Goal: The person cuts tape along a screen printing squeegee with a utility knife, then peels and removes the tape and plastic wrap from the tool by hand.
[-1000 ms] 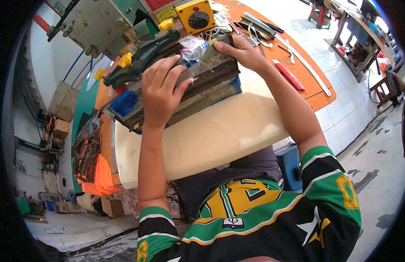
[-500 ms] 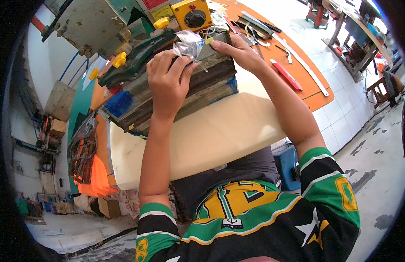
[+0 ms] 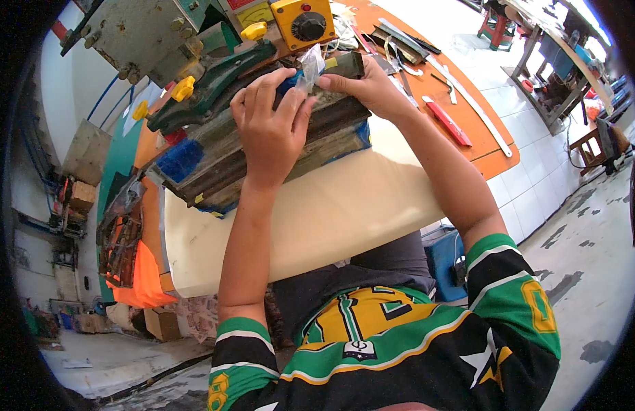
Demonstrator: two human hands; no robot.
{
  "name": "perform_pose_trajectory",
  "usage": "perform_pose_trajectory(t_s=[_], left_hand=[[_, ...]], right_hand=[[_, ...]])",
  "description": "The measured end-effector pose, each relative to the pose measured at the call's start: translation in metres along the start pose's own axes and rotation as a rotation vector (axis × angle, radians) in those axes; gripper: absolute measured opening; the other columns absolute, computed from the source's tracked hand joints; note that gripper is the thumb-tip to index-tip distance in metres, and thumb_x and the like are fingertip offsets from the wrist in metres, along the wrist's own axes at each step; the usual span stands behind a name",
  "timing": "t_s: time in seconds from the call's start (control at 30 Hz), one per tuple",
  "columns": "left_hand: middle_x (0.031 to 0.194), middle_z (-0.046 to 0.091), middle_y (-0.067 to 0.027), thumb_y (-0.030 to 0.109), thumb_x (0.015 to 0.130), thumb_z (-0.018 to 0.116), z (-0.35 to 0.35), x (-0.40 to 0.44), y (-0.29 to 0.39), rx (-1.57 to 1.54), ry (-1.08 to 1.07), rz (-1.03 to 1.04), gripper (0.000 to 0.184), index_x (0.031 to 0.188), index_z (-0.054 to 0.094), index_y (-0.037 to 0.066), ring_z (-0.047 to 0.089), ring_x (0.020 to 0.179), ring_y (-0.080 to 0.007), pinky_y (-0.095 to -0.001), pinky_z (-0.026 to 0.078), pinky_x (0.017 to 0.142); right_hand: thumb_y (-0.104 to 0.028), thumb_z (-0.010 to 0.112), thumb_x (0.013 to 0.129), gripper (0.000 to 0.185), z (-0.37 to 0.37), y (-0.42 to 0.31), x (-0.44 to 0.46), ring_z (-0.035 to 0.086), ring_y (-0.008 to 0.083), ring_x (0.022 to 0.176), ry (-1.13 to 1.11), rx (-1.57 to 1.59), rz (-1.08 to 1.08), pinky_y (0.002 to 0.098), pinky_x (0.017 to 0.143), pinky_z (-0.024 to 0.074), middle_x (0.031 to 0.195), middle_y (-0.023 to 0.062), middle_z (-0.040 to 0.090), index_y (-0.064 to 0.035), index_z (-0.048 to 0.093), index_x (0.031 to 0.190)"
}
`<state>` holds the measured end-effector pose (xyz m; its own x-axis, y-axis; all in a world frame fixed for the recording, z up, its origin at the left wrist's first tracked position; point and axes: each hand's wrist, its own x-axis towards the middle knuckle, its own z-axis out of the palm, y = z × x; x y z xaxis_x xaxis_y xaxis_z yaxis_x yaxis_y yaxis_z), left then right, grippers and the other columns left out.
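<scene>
A crumpled piece of clear plastic film (image 3: 310, 67) stands up over the long, dark metal bar (image 3: 331, 109) of a bench machine. My left hand (image 3: 269, 130) is at its near left side, fingers bent and spread, with a gap between index finger and thumb. Whether a fingertip still touches the film I cannot make out. My right hand (image 3: 372, 85) grips the right end of the bar, thumb tip against the film's lower edge and the other fingers partly hidden behind the bar. Blue tape (image 3: 182, 161) covers the bar's left end.
A yellow control box (image 3: 304, 24) with a black dial and several yellow knobs (image 3: 183, 88) are on the machine. On the orange table lie a red cutter (image 3: 446, 121), a long steel ruler (image 3: 478, 106) and hand tools. A cream board (image 3: 317, 219) lies before me.
My left fingers have opened from their pinch on the plastic film. My right thumb has moved left and down to the film. The film now stands more upright.
</scene>
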<state>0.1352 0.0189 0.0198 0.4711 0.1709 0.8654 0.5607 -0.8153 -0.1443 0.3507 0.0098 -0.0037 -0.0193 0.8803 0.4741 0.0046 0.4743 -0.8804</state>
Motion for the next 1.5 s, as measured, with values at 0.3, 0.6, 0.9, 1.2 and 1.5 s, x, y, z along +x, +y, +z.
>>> perform_pose_trajectory(t_s=[0.3,0.6,0.9,1.2,1.5], left_hand=[[0.108,0.071,-0.0063,0.019,0.088,0.079,0.004,0.004,0.002,-0.063,0.076,-0.082,0.017,0.096,0.070,0.006,0.064,0.103,-0.0287,-0.0429,0.043,0.095],[0.093,0.070,-0.0069,0.019,0.091,0.077,0.001,0.011,0.003,-0.137,0.075,-0.150,0.015,0.095,0.069,0.006,0.066,0.095,-0.0293,-0.0424,0.046,0.088],[0.087,0.069,-0.0074,0.017,0.089,0.077,-0.009,0.022,0.007,-0.223,0.021,-0.287,0.016,0.091,0.066,0.006,0.065,0.086,-0.0304,-0.0428,0.047,0.079],[0.081,0.071,-0.0118,0.017,0.089,0.079,-0.016,0.030,0.004,-0.262,-0.034,-0.403,0.018,0.089,0.068,0.004,0.068,0.076,-0.0330,-0.0419,0.051,0.067],[0.080,0.072,-0.0135,0.023,0.096,0.075,-0.018,0.035,0.008,-0.291,-0.030,-0.465,0.021,0.093,0.068,0.003,0.069,0.070,-0.0256,-0.0364,0.052,0.068]], right_hand=[[-0.030,0.081,0.093,0.031,-0.001,0.001,0.002,0.066,0.0075,0.089,-0.024,-0.007,0.017,0.0287,0.084,0.0538,0.097,-0.0007,0.075,-0.0050,0.074,0.109],[-0.029,0.079,0.095,0.033,-0.004,0.003,0.004,0.063,0.0062,0.093,-0.092,0.037,0.000,0.0282,0.086,0.0516,0.101,-0.0017,0.073,-0.0045,0.070,0.115],[-0.028,0.077,0.096,0.031,-0.009,0.001,0.005,0.062,0.0058,0.093,-0.130,-0.075,-0.022,0.0264,0.086,0.0501,0.100,-0.0023,0.072,-0.0042,0.069,0.115],[-0.027,0.077,0.097,0.032,-0.006,-0.001,0.003,0.063,0.0064,0.097,-0.118,0.020,-0.028,0.0271,0.089,0.0504,0.104,-0.0007,0.073,-0.0036,0.068,0.118],[-0.028,0.076,0.098,0.031,-0.006,-0.003,0.003,0.060,0.0059,0.095,-0.116,-0.019,-0.034,0.0264,0.087,0.0490,0.101,-0.0021,0.071,-0.0035,0.069,0.115]])
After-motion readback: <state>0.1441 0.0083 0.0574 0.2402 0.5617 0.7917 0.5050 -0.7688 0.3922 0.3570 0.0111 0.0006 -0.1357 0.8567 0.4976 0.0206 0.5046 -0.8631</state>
